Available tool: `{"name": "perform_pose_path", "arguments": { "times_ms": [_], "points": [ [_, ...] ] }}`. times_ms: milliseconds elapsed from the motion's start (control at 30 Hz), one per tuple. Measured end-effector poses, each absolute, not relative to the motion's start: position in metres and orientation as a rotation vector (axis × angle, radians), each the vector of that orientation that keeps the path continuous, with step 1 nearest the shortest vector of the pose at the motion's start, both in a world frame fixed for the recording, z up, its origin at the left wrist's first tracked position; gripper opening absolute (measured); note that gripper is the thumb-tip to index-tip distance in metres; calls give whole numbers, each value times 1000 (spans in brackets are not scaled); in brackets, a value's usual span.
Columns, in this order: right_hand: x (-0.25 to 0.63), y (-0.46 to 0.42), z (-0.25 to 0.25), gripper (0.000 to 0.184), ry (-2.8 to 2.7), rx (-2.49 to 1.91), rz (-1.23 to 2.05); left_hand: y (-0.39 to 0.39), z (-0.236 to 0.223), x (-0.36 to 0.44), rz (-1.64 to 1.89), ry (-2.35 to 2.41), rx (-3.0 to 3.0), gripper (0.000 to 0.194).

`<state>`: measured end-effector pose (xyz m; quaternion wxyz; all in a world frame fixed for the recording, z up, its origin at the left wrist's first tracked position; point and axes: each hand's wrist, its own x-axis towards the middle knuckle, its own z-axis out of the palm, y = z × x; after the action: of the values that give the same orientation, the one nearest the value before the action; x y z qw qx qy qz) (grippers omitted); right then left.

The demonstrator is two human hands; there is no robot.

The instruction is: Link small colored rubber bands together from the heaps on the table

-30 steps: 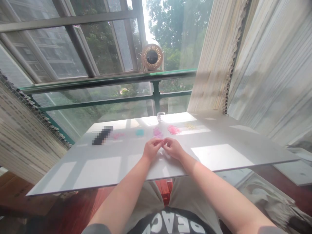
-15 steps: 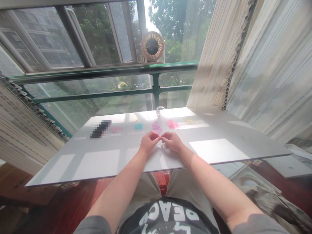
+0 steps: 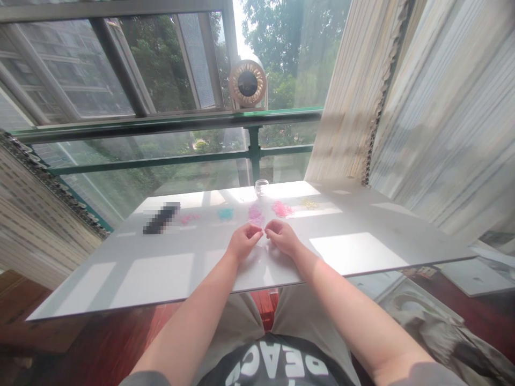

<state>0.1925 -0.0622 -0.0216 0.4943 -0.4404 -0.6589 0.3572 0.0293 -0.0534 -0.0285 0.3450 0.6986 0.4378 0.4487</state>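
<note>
Over the near middle of the white table (image 3: 161,273), my left hand (image 3: 243,240) and my right hand (image 3: 282,236) face each other, fingertips pinched and almost touching. Whatever the fingers hold is too small to make out. Just beyond them lies a purple-pink pile (image 3: 256,214) of small loose pieces. A brighter pink pile (image 3: 282,209) is to its right, and a yellow pile (image 3: 309,203) farther right. On the left are a teal pile (image 3: 226,214) and a thin pale pink pile (image 3: 189,219). The kind of pieces cannot be told.
A small clear cup (image 3: 262,187) stands at the table's far edge. A blurred-out dark object (image 3: 161,217) lies at the left. Behind the table run a green railing (image 3: 254,153) and a window, with a round fan (image 3: 248,84) above. Curtains (image 3: 338,107) hang on both sides.
My hands have drawn slightly apart at the fingertips, leaving a small gap. The camera view has shifted a little, so the table sits slightly lower and farther left.
</note>
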Motion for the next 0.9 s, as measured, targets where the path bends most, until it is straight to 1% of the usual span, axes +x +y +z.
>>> {"name": "perform_pose_path", "arguments": {
  "times_ms": [333, 600, 900],
  "points": [
    [192, -59, -25, 7, -1582, -1060, 869, -50, -31, 29, 1188, 1170, 1784, 21],
    [192, -62, -24, 17, -1618, -1089, 955, -52, -30, 30, 1181, 1163, 1810, 24],
    [192, -63, -22, 9, -1614, -1130, 907, -51, -32, 30, 1194, 1154, 1804, 19]
  ]
}}
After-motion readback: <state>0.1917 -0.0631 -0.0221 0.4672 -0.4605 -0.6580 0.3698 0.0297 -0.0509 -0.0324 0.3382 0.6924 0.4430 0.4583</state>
